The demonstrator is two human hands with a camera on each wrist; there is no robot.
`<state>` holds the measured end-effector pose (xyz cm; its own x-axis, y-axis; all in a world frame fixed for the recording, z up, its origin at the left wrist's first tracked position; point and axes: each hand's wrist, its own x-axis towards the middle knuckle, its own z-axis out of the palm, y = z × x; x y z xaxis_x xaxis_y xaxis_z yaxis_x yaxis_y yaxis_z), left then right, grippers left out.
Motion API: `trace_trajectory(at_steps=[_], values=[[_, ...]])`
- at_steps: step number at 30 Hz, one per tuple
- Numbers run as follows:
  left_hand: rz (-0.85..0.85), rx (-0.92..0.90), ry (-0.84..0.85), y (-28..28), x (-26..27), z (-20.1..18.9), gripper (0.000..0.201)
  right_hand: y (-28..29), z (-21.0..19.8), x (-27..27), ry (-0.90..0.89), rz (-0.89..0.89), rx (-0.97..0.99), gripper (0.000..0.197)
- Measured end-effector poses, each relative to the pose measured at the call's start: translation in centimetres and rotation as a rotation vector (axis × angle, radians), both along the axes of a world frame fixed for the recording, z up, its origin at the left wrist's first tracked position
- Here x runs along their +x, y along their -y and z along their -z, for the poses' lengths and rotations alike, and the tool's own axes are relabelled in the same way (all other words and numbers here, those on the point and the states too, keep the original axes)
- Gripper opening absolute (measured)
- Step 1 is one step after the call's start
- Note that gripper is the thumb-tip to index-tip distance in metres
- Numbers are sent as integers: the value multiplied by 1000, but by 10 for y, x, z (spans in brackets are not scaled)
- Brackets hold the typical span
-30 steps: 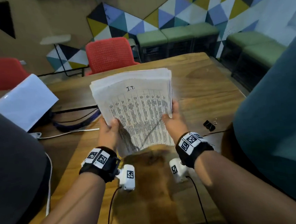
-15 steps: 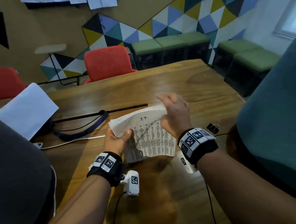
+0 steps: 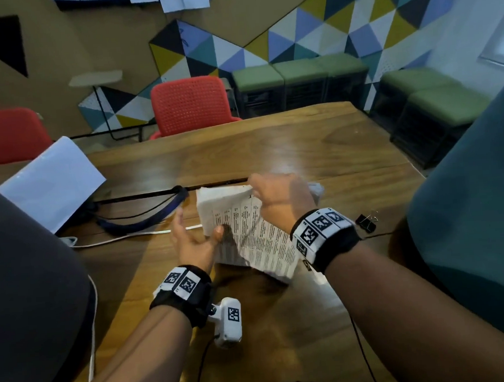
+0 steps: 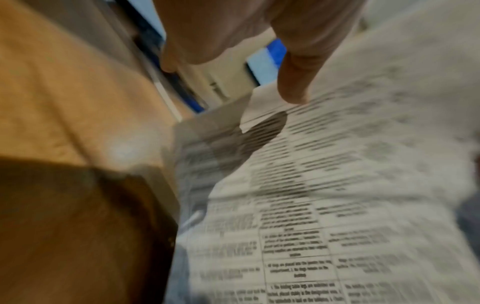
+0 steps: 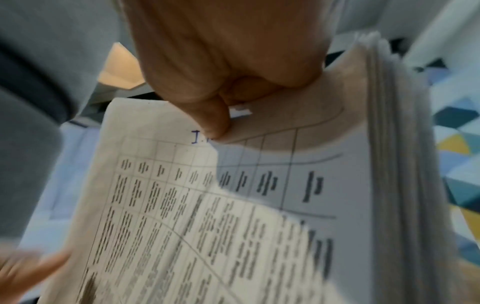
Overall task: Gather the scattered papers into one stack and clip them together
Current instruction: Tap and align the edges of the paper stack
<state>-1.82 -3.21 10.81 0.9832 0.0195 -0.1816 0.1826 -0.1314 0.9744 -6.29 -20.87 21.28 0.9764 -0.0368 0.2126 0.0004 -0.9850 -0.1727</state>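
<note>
Right hand (image 3: 278, 201) fingers clamped the paper stack's (image 3: 256, 235) top edge; left hand (image 3: 189, 242) fingers apart, thumb resting. Sheets risked fanning and slipping; binder clip (image 3: 366, 223) unused.

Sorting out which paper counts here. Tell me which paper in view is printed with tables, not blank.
The paper stack gripped by the right hand carries printed tables, left hand at its edge. The white sheet propped at the table's left looks blank and untouched.
</note>
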Motion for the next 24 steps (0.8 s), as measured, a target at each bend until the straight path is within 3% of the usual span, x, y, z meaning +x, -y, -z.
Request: trace_trajectory(at_steps=[2, 4, 6, 7, 9, 10, 13, 16, 20, 24], values=[[-174, 50, -191, -6, 1, 8, 108, 17, -1, 5, -53, 117, 204, 12], [-206, -72, -327, -14, 7, 25, 101, 35, 9, 12, -45, 228, 451, 12], [-109, -95, -395, -18, 5, 31, 92, 53, 24, 18, 11, 288, 677, 23], [-59, -64, -370, -16, 2, 24, 85, 61, 36, 21, 0, 324, 764, 28], [-27, 30, -250, -11, 2, 14, 46, 68, 55, 21, -45, 419, 875, 31], [-31, 121, -165, -8, 5, 14, 37, 69, 62, 18, -58, 457, 895, 30], [-151, 121, 91, 8, 3, 4, 38, 60, 73, 3, 25, 503, 1019, 29], [-178, 3, 182, 19, -2, 9, 45, 52, 92, -8, 120, 435, 1178, 31], [-136, -9, 159, 6, -14, 33, 53, 56, 125, -15, 54, 409, 1308, 50], [-139, 52, 45, -2, -20, 48, 56, 56, 138, -18, -50, 385, 1287, 56]])
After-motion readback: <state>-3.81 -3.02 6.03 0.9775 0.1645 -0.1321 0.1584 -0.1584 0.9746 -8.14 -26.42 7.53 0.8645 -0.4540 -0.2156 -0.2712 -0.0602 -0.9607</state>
